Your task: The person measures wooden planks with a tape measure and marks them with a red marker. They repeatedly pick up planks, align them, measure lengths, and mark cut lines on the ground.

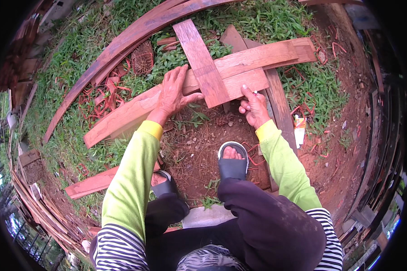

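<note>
A long reddish-brown plank point(135, 110) slants across in front of me, its right end higher and farther off. A short wooden board point(199, 61) lies crosswise over it, and another short piece of wood point(248, 82) rests flat just right of that. My left hand point(172, 92) is spread open on the long plank, its thumb reaching to the crosswise board's left edge. At the short piece's near edge, my right hand point(256, 108) is closed, thumb pressed near that wood. A small white tip point(255, 92) pokes out of its grip; the rest is hidden.
Long curved planks point(117, 52) lie in the grass at the far left, near red strapping scraps point(106, 97). Beneath the work, a dark beam point(280, 108) runs toward me. A white and orange packet point(299, 131) lies at right. A loose board point(92, 183) lies at near left.
</note>
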{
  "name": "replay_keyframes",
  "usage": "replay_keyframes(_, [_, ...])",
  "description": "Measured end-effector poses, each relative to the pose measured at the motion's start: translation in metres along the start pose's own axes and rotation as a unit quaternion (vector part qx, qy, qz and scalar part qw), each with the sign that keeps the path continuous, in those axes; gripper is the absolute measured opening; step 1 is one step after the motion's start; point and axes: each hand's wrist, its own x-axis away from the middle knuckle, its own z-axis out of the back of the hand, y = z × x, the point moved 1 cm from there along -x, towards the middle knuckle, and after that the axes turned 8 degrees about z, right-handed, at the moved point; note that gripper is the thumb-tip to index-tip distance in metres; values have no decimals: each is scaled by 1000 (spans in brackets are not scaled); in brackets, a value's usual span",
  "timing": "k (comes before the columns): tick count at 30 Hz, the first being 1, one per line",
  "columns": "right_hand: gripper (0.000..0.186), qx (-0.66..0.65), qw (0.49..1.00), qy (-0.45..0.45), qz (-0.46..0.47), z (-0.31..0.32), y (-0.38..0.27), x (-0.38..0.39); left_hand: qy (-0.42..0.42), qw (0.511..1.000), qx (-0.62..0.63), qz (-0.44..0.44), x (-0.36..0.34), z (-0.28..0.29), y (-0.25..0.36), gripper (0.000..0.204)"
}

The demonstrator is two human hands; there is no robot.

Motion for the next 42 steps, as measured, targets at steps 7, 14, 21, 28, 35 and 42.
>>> replay_keyframes(7, [13,-135,983,-5,124,36,-52,28,-52,994,-98,-15,13,21,-17,87])
replay_keyframes(14, [21,-219,943,116,221,172,-76,90,-131,962,-240,20,7,43,10,74])
replay_keyframes(21, [20,-183,947,222,141,214,-51,110,-255,934,-248,40,57,126,-5,80])
replay_keyframes(28, [21,-116,948,265,134,236,-15,110,-276,930,-226,89,177,241,-62,81])
replay_keyframes(35, [27,-134,973,146,118,274,-22,104,-315,883,-294,187,290,252,-134,84])
replay_keyframes(42, [31,-90,959,244,116,231,-38,109,-371,797,-352,322,342,255,-170,103])
